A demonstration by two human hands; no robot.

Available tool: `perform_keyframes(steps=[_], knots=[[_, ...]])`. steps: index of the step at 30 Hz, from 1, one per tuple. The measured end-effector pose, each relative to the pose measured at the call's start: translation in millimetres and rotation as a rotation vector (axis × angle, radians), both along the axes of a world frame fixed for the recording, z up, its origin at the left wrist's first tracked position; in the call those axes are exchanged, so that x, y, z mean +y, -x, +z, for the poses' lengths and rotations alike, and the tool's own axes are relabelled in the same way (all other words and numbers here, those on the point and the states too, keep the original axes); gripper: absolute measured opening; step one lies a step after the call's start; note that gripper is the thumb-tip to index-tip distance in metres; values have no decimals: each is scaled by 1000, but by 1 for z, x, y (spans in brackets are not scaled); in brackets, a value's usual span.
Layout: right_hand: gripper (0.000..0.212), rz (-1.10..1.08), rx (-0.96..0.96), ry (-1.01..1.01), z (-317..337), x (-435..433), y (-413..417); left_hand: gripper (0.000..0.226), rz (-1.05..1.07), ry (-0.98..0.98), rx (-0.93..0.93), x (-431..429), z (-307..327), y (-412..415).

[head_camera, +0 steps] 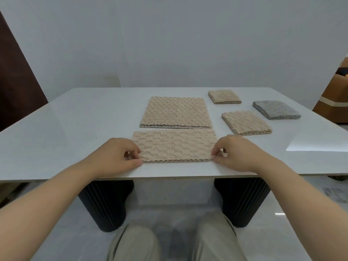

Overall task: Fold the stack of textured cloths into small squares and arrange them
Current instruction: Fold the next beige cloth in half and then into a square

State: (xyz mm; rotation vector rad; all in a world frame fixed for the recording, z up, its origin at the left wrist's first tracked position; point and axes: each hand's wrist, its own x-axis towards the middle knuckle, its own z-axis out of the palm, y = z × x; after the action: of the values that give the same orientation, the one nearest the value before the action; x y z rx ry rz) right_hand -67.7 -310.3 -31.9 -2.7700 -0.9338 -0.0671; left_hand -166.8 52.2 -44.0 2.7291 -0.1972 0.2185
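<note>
A beige cloth (174,146), folded once into a long rectangle, lies flat near the front edge of the white bench (75,119), its long side running left to right. The left hand (116,155) pinches the cloth's near left corner between thumb and fingertips, and the right hand (237,153) pinches the near right corner the same way, so both hands are grasping this one cloth at its front edge. Both forearms reach in from the bottom corners of the view.

Just behind the folded cloth, almost touching its far edge, sits the stack of unfolded cloths (176,112), beige with a dotted texture and lying square on the bench. To the right of the stack are three finished squares, set apart from one another: a small beige square (224,97) farthest back, a larger-looking beige square (246,122) nearer the front, and a grey square (276,109) furthest right.

Under the bench stand two dark ribbed legs (107,204). The person's knees in light trousers (135,242) show at the bottom, over a pale glossy floor (75,232).
</note>
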Motion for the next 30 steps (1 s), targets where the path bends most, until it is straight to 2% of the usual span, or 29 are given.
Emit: perform_keyframes(steps=[2,4,6,9,13,17,30], knots=[[42,-35,4,80,8,4,0,27,27,-75,27,-3,9,-5],[62,-76,-88,98,13,16,-2,34,76,-90,-63,-14,17,-12],[56,-92,-198,33,12,39,-5,25,113,-69,-174,-36,22,-24],[37,-48,-213,-66,2,84,-9,36,106,-142,-161,-72,15,-55],[48,-1,-52,-61,-25,124,-18,44,90,-169,-49,-95,-9,-83],[54,-36,10,24,-46,127,-24,55,122,-244,102,-93,-32,-87],[66,-236,111,41,-46,80,-33,65,224,-245,184,-56,-34,-77]])
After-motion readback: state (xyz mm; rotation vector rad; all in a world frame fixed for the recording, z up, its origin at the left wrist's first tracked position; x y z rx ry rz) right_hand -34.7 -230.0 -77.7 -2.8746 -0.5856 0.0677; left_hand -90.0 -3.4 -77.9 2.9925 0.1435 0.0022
